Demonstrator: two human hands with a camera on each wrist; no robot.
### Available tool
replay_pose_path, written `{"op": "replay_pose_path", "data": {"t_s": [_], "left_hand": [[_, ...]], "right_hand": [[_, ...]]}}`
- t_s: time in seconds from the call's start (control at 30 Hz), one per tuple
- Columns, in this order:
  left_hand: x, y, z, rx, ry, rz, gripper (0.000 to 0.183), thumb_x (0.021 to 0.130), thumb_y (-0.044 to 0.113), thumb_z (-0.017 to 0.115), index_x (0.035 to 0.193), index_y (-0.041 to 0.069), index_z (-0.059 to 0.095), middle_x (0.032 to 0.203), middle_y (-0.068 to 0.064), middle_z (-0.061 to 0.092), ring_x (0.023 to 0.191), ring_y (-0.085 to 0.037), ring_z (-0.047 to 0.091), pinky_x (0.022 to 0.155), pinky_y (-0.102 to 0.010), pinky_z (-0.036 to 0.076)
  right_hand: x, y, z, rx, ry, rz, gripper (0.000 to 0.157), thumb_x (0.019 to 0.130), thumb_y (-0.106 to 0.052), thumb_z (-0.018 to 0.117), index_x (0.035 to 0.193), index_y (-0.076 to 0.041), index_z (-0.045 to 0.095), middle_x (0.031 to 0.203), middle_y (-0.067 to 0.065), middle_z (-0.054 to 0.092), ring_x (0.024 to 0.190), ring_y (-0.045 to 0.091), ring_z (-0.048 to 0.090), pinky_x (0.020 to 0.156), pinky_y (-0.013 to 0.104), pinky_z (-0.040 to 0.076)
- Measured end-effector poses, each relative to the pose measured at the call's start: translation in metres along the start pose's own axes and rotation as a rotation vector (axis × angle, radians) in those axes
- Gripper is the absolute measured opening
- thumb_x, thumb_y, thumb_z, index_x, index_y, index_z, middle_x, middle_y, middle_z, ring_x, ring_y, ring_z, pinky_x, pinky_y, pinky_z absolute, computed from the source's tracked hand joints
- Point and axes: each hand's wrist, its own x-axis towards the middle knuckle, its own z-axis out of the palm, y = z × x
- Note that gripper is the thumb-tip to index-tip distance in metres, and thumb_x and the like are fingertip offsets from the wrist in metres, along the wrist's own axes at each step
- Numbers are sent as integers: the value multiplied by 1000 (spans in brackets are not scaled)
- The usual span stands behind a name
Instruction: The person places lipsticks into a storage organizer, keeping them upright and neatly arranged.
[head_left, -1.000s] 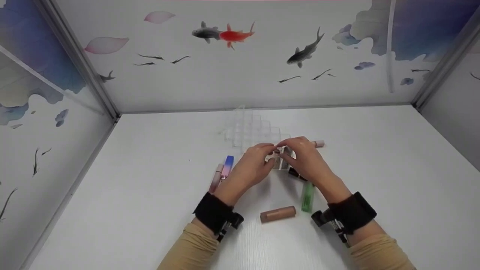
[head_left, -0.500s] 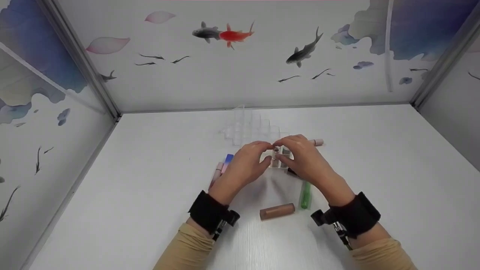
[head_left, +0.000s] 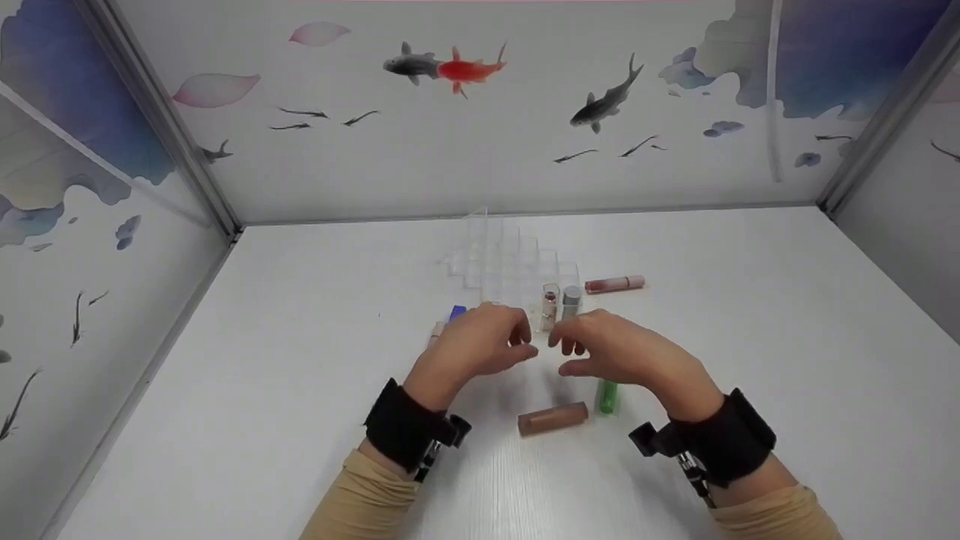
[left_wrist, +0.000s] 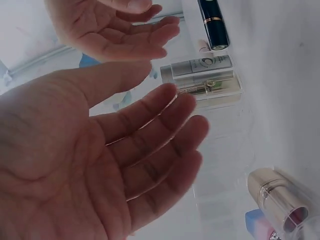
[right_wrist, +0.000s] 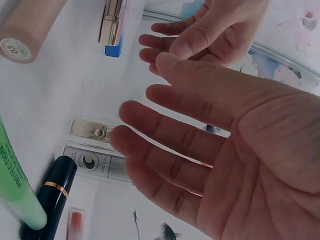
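Note:
My left hand (head_left: 476, 341) hovers over the table with loosely bent fingers and holds nothing. Facing it, my right hand (head_left: 626, 346) is also relaxed, its palm bare in the right wrist view. Just beyond both hands stands a clear stepped organizer (head_left: 514, 259). In its front compartments a clear-cased lipstick (head_left: 550, 309) and a silver tube (head_left: 571, 298) stand upright side by side. A black tube with a gold band (right_wrist: 54, 192) lies near the right hand; in the head view that hand hides it.
A pinkish lip gloss (head_left: 615, 284) lies right of the organizer. Nearer the person are a brown tube (head_left: 553, 418) and a green tube (head_left: 607, 397). By the left hand lie a blue-and-pink tube (head_left: 457, 311) and a pale-capped tube (head_left: 436, 331), partly hidden. Printed walls surround the table.
Both hands have come away from the clear-cased lipstick at the organizer's front and moved toward the person. The lipstick now stands in its compartment, untouched.

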Motion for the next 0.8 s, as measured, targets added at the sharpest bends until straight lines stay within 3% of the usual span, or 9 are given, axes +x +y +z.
{"op": "replay_pose_path", "data": {"t_s": [0.13,0.27,0.47,0.8], "left_hand": [[-4,5,5,64,-166,1,31,86,42,76,101,15,70,93,3,71,81,-12,60,71,-27,47],[-5,9,12,100,-261,-23,36,77,47,82,95,18,69,85,7,66,78,-12,56,69,-27,43],[-3,11,20,122,-335,-48,41,71,50,86,89,19,67,81,8,64,75,-10,56,63,-27,46],[0,10,24,115,-362,-69,30,74,43,86,85,18,72,77,8,63,71,-10,54,61,-26,45]], "right_hand": [[-2,-3,4,4,-115,17,21,81,-6,78,100,-3,69,91,8,72,83,19,65,74,27,53],[0,-7,11,-5,-183,18,20,79,-10,75,98,-5,70,89,6,71,83,20,65,73,27,51],[5,-10,22,34,-241,-4,34,81,-44,80,94,-14,72,85,1,71,75,8,61,67,22,49],[10,-9,29,51,-283,34,17,86,-26,75,77,-13,68,64,-8,58,56,2,49,53,20,42]]}}
